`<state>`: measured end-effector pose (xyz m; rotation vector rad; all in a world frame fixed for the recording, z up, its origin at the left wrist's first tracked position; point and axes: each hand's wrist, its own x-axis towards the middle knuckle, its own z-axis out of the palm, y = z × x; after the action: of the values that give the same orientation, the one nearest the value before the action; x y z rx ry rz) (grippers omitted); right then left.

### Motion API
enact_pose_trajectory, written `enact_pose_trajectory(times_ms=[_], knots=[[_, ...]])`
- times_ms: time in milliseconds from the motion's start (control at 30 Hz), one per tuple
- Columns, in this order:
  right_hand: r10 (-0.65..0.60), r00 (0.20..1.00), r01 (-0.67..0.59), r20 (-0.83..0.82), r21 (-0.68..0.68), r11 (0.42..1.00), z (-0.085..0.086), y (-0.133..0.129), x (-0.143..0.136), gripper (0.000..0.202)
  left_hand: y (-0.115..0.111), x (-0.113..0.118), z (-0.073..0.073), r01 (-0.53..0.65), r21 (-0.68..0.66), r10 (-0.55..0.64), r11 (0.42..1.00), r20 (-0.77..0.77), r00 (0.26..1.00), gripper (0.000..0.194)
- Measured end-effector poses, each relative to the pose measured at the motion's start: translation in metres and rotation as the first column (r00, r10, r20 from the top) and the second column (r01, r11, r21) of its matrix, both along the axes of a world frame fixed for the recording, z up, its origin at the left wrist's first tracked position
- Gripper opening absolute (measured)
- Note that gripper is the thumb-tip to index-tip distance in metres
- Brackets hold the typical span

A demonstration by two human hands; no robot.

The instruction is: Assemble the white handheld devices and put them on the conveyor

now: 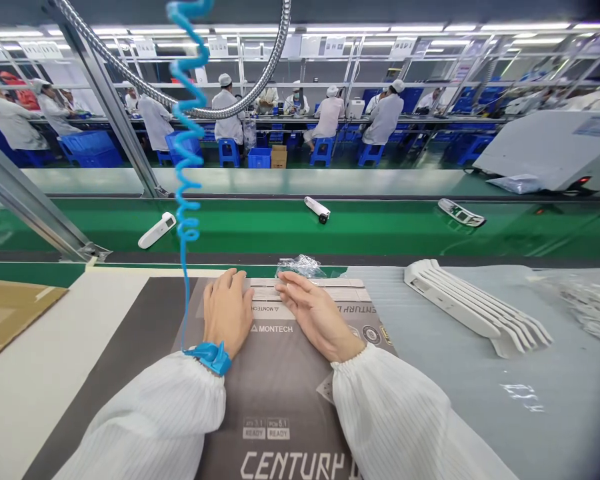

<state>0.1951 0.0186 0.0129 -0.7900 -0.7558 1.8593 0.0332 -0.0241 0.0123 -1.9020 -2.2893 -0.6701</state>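
My left hand (227, 311) lies palm down on a dark grey printed cardboard sheet (280, 380), its fingers stretched forward and holding nothing. A blue wrist strap (211, 358) with a coiled blue cord (187, 167) is around that wrist. To its right, my right hand (317, 317) is turned partly on its side over the same cardboard, fingers loosely extended and no object visible in them. Just beyond its fingertips sits a crumpled clear plastic bag (303, 266).
A row of white plastic housings (475, 307) rests on the right. Beyond, a green conveyor belt (245, 223) carries a white thermometer-shaped device (157, 231), a white part (317, 209) and an opened housing (461, 213). Brown cardboard (15, 313) lies left. Several people sit at far benches.
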Motion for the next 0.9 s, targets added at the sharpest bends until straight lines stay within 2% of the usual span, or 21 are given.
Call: enact_pose_trajectory(times_ms=[167,433,500,567,667,733,800,867,900], knots=[[0.021,1.000,-0.021,0.007,0.023,0.999,0.000,0.000,0.001,0.023,0.002,-0.001,-0.002,-0.001,0.104,-0.009,0.995,0.095,0.995,0.030],[0.026,0.999,-0.028,0.038,0.032,0.999,0.002,-0.003,0.000,0.025,0.002,0.001,-0.003,0.014,0.100,-0.028,0.995,0.146,0.989,0.028],[0.066,0.995,-0.069,0.075,0.049,0.996,0.003,-0.003,0.002,0.026,0.002,0.001,-0.004,0.014,0.103,-0.030,0.995,0.158,0.987,0.028],[0.157,0.970,-0.173,0.186,0.076,0.982,0.006,0.001,0.009,0.028,0.002,0.000,-0.004,0.011,0.112,-0.030,0.994,0.171,0.985,0.027],[0.265,0.839,-0.376,0.476,0.154,0.914,0.019,0.029,0.021,0.030,0.002,0.001,-0.006,0.014,0.131,-0.038,0.991,0.183,0.982,0.026],[0.210,0.725,-0.460,0.656,0.234,0.856,0.032,0.064,0.025,0.029,0.001,0.001,-0.006,0.015,0.142,-0.043,0.990,0.197,0.979,0.026],[0.030,0.589,-0.473,0.808,0.315,0.823,0.045,0.108,0.022,0.027,0.001,0.001,-0.006,0.017,0.151,-0.050,0.988,0.217,0.975,0.026],[-0.226,0.376,-0.449,0.899,0.390,0.804,0.052,0.153,0.011,0.025,0.001,0.002,-0.005,0.014,0.150,-0.049,0.989,0.234,0.971,0.026],[-0.312,0.289,-0.435,0.905,0.414,0.800,0.052,0.173,0.004,0.028,0.002,0.002,-0.004,0.009,0.147,-0.044,0.989,0.242,0.969,0.026]])
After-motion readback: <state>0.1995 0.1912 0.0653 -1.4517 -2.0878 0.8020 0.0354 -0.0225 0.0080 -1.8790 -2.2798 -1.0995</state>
